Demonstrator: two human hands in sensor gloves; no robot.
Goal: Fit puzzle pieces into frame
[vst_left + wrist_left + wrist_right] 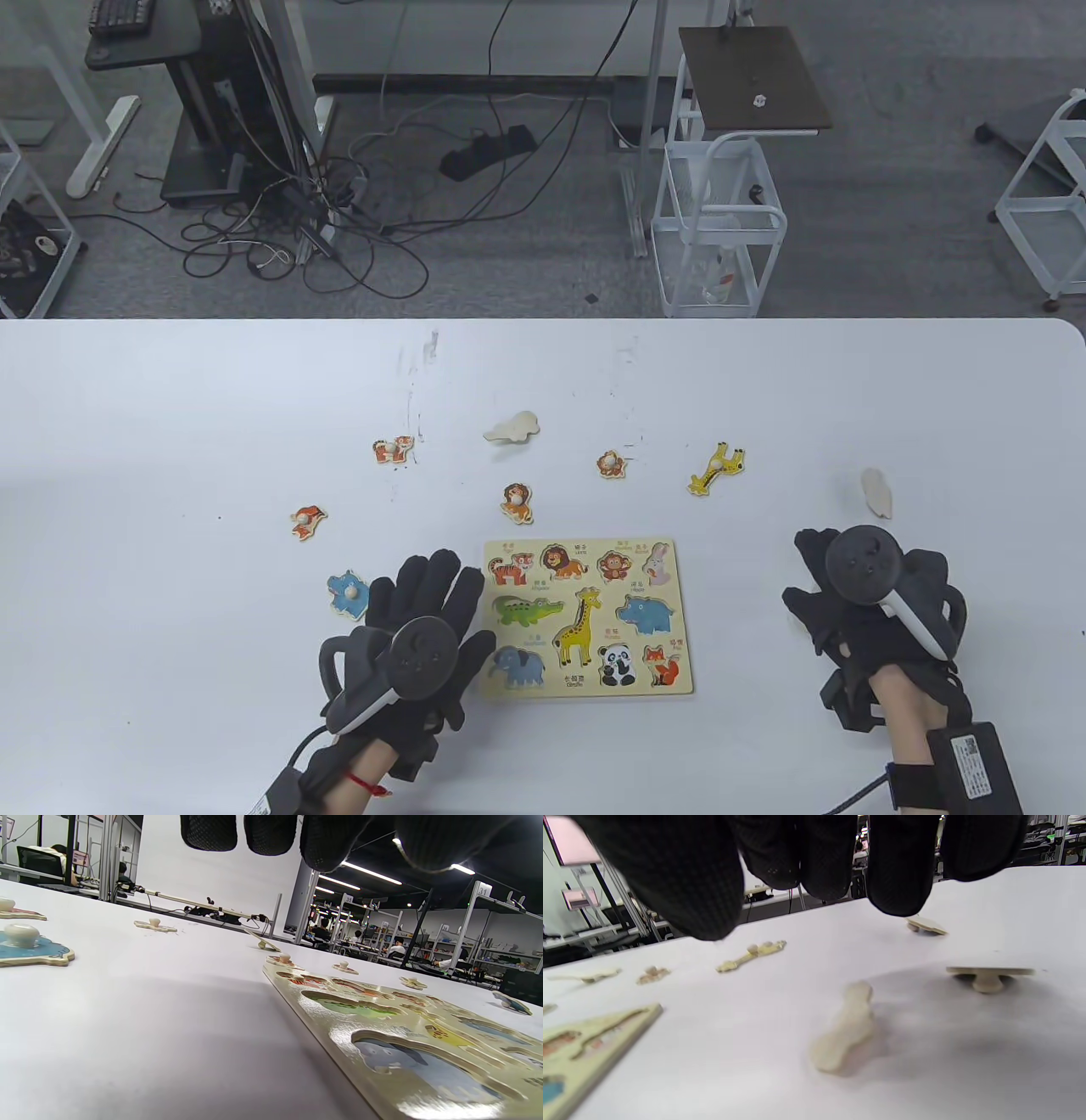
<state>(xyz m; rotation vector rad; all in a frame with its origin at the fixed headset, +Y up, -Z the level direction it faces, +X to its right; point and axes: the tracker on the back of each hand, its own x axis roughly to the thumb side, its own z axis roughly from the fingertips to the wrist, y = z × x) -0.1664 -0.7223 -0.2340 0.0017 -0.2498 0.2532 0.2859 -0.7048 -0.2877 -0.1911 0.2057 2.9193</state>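
Observation:
The wooden puzzle frame (587,688) lies at the front middle of the table, its animal-shaped recesses empty; it also shows in the left wrist view (322,1018). Loose pieces lie around it: tiger (393,449), lion (516,502), monkey (610,463), giraffe (718,469), fox (307,519), blue hippo (348,592). Two lie face down (512,427) (876,492). My left hand (424,611) rests flat, fingers spread, at the frame's left edge, holding nothing. My right hand (848,594) hovers palm down right of the frame, empty. Beneath it the right wrist view shows two more face-down pieces (846,1031) (988,974).
The table's far edge (543,320) runs behind the pieces. Beyond it the floor holds cables, a white wire cart (717,229) and desk legs. The table's right corner (1071,333) is rounded.

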